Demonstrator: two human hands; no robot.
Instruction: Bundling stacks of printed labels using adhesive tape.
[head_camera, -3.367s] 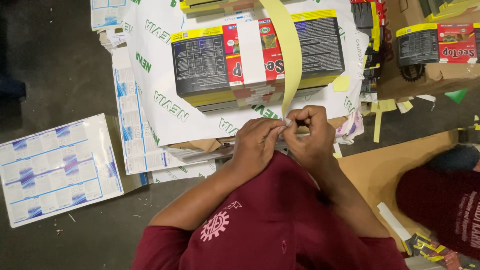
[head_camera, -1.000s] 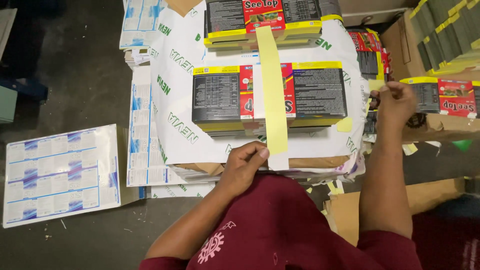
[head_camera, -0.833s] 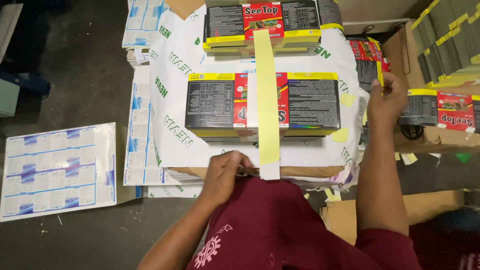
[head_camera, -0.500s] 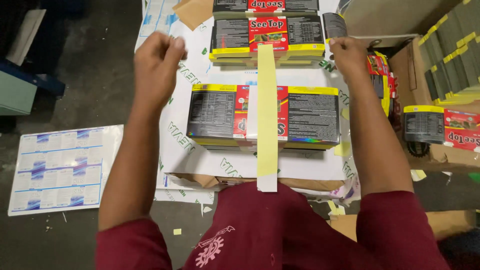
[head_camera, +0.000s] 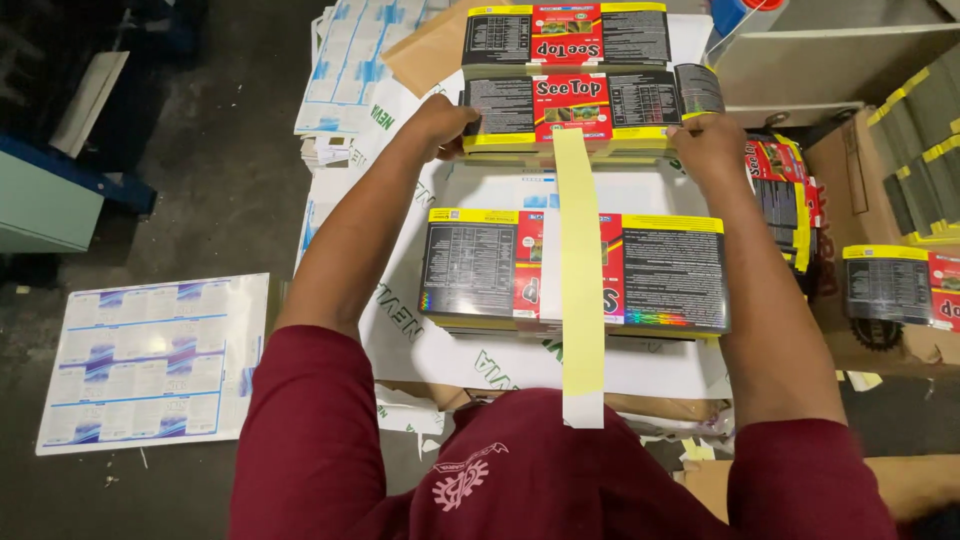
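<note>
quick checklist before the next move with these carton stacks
1. Left hand on the left end of the far stack: ok.
2. Right hand on its right end: ok.
3. Fingers wrapped under the stack: cannot tell, hidden.
4. Yellow strip laid across the near stack: ok, its near end hangs loose over the edge.
5. Near stack edges squared: ok, roughly.
6. Strip clear of the far stack: cannot tell.
</note>
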